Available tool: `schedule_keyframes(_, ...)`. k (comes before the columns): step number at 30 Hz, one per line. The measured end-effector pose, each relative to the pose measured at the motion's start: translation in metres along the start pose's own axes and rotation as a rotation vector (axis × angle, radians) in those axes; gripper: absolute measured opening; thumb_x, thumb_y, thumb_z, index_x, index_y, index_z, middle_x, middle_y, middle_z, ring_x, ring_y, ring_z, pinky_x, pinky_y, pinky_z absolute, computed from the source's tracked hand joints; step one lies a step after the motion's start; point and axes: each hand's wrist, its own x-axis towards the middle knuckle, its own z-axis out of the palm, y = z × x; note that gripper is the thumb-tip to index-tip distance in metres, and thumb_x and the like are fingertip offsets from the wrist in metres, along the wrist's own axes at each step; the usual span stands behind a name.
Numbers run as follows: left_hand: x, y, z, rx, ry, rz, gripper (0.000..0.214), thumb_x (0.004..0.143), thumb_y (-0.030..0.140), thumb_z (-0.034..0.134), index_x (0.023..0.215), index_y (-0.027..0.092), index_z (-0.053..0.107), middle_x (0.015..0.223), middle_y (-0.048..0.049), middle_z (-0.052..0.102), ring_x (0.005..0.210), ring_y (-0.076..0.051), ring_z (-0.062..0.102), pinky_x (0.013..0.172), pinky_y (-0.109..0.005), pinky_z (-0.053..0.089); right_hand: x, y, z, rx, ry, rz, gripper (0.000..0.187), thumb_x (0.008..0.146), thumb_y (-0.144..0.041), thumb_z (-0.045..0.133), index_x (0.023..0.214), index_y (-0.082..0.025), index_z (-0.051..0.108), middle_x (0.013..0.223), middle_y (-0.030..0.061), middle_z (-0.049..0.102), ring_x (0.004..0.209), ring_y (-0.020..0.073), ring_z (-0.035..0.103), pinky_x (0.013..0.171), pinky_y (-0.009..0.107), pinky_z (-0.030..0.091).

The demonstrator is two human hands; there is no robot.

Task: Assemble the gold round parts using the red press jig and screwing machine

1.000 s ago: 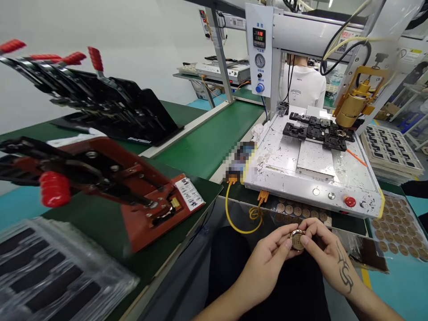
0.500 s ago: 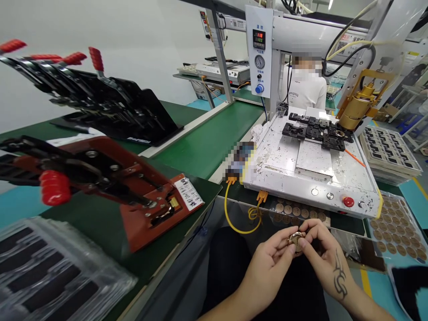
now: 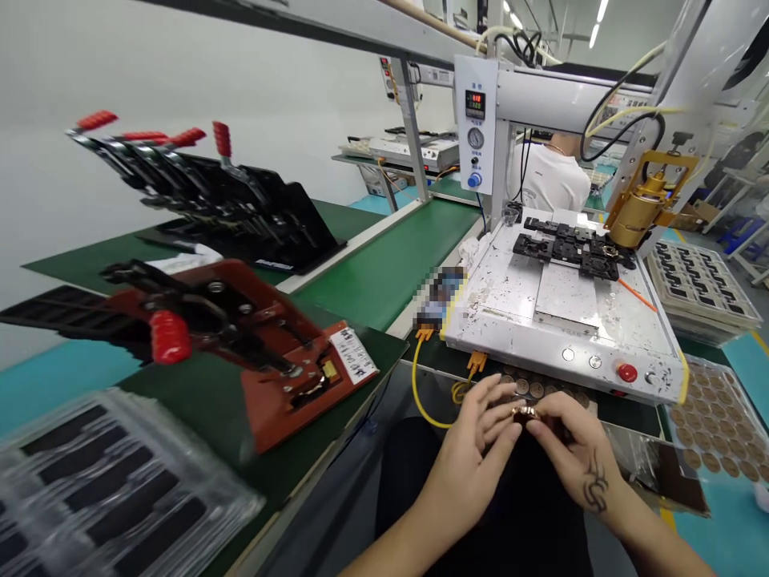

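Observation:
A small round gold-coloured ring part [image 3: 524,412] is pinched between the fingertips of both hands, low in the middle of the view above my lap. My left hand [image 3: 474,465] grips it from the left, its upper fingers partly spread. My right hand [image 3: 570,453], with a dark mark on its back, holds it from the right with curled fingers. Just beyond the hands lies a tray of round brown discs [image 3: 534,389] under the front edge of a white dispensing machine [image 3: 565,308].
A red toggle-clamp jig [image 3: 252,336] sits on the green bench at left, with black clamp jigs [image 3: 228,200] behind it and a clear blister tray [image 3: 90,489] at bottom left. A gold nozzle head [image 3: 642,200] hangs over black fixtures [image 3: 570,244]. Disc trays [image 3: 718,417] lie right. A person in white [image 3: 556,180] stands behind.
Both hands have moved up and slightly forward with the ring part, closer to the disc tray. The part has tilted edge-on. The view has shifted down a little.

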Motion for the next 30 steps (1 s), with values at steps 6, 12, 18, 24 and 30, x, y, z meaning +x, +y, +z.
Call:
schedule_keyframes(6,-0.002,0.015,-0.006,-0.035,0.040,-0.093,0.024,0.091,0.036,0.079,0.103,0.018,0.069,0.094,-0.0046,0.073,0.088,-0.019,0.071,0.085,-0.031,0.058,0.011,-0.005,0.023,0.467,-0.081,0.283,0.031,0.099,-0.051,0.071,0.096,-0.020,0.069,0.081,0.0001,0.066,0.061,0.0124,0.057,0.055,0.025,0.049)
schedule_keyframes(12,-0.007,0.035,-0.020,0.037,0.077,-0.096,0.027,0.090,0.043,0.079,0.094,0.018,0.069,0.079,-0.0008,0.068,0.072,-0.016,0.064,0.071,-0.029,0.053,0.024,-0.006,0.017,0.238,-0.227,-0.014,0.048,0.099,-0.034,0.073,0.145,-0.030,0.060,0.096,0.0014,0.069,0.079,0.0171,0.067,0.075,0.032,0.061)
schedule_keyframes(18,-0.016,0.050,-0.031,0.099,0.101,-0.085,0.025,0.088,0.041,0.079,0.088,0.019,0.067,0.076,0.0007,0.065,0.066,-0.014,0.061,0.067,-0.027,0.051,0.053,-0.024,0.010,-0.090,-0.460,-0.423,0.043,0.101,-0.024,0.068,0.143,-0.030,0.065,0.122,0.0109,0.073,0.101,0.0236,0.074,0.086,0.034,0.063)
schedule_keyframes(24,-0.039,0.106,-0.062,0.515,0.174,0.131,0.021,0.092,0.034,0.075,0.109,0.021,0.073,0.094,-0.0051,0.076,0.083,-0.020,0.068,0.074,-0.029,0.052,0.065,-0.024,0.033,-0.043,-0.377,-0.594,0.048,0.094,-0.016,0.069,0.139,-0.031,0.065,0.102,0.0064,0.076,0.080,0.0207,0.074,0.071,0.030,0.063)
schedule_keyframes(30,-0.018,0.171,-0.160,1.102,0.338,0.684,0.031,0.100,0.041,0.056,0.075,0.025,0.067,0.077,-0.0083,0.069,0.082,-0.026,0.062,0.087,-0.041,0.049,0.076,-0.039,0.046,0.064,-0.195,-0.464,0.036,0.090,-0.026,0.072,0.126,-0.030,0.069,0.083,0.0016,0.069,0.066,0.0194,0.064,0.065,0.033,0.059)
